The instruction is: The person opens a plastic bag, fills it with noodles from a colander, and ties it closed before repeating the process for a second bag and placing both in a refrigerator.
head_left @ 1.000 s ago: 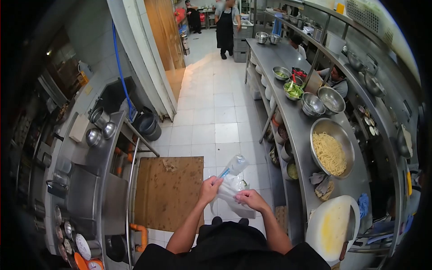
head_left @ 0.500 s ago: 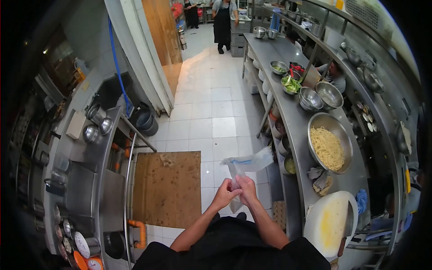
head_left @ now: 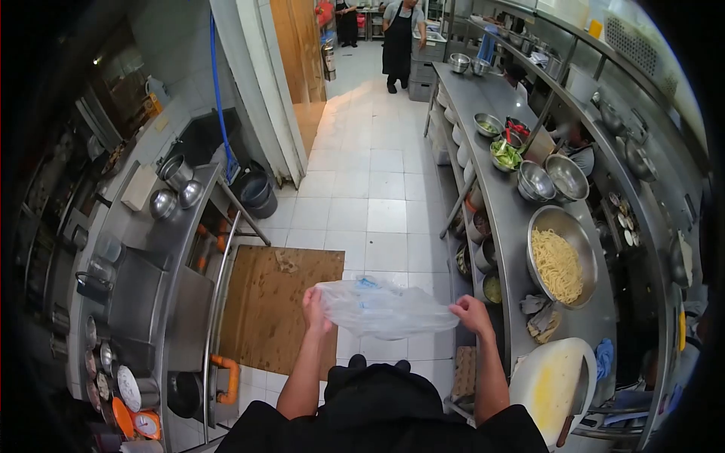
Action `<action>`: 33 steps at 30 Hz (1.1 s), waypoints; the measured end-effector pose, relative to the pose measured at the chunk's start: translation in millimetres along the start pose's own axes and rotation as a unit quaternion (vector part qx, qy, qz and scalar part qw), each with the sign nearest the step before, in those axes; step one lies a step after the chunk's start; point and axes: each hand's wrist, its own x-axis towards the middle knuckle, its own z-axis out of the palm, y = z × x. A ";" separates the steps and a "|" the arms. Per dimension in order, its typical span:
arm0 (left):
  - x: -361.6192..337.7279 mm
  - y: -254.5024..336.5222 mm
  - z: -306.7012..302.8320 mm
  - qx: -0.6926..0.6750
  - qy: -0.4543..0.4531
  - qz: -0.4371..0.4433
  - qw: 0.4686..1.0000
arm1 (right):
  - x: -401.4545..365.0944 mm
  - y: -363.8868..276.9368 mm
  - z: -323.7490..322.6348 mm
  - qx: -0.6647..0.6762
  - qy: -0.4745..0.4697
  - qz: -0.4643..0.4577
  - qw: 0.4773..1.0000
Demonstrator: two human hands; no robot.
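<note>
A translucent plastic bag [head_left: 385,311] with a blue print hangs stretched sideways over the floor, in front of the dark apron. My left hand [head_left: 315,309] is closed on its left edge, above the brown floor mat [head_left: 279,309]. At the bag's right end my right hand [head_left: 471,314] pinches the other edge, fingers pressed together, near the side of the steel counter. The bag looks thin and wrinkled, with nothing visible inside.
The steel counter [head_left: 521,257] on the right bears a large bowl of noodles [head_left: 559,264], a round white board [head_left: 547,385] with a knife, and metal bowls [head_left: 535,181]. A sink [head_left: 140,294] stands left. A person in an apron [head_left: 397,45] stands at the back.
My hands have moved apart from close together, left hand to the left and right hand to the right. The bunched bag is now spread wide between them. The view has shifted slightly.
</note>
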 end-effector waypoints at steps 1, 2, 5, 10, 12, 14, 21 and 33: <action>0.6 0.3 6.6 0.128 -0.009 0.070 0.989 | -4.3 -15.7 -1.4 -0.186 0.095 -0.099 0.973; 1.5 -1.3 15.3 0.128 -0.012 0.072 0.989 | -3.4 -34.3 1.0 -0.136 0.128 -0.133 0.973; -19.5 -13.0 65.4 0.396 -0.219 0.196 0.870 | -15.5 -118.7 30.3 0.118 0.042 -0.226 0.966; -64.3 16.5 124.5 0.673 -0.420 0.291 0.535 | 1.4 -84.7 64.5 -0.020 -0.079 -0.217 0.973; -50.4 26.5 118.5 0.747 -0.437 0.266 0.425 | 5.7 -71.0 52.7 -0.038 -0.060 -0.179 0.981; -32.8 25.2 115.4 0.781 -0.441 0.223 0.382 | 4.4 -84.5 32.4 0.006 -0.019 -0.198 0.980; -30.4 45.9 116.3 0.570 -0.109 0.513 0.632 | -33.1 -132.9 -6.4 -0.021 0.317 -0.331 0.889; -65.8 59.6 -102.4 0.621 -0.245 -0.174 0.724 | -97.3 24.8 72.5 0.022 0.031 -0.019 0.999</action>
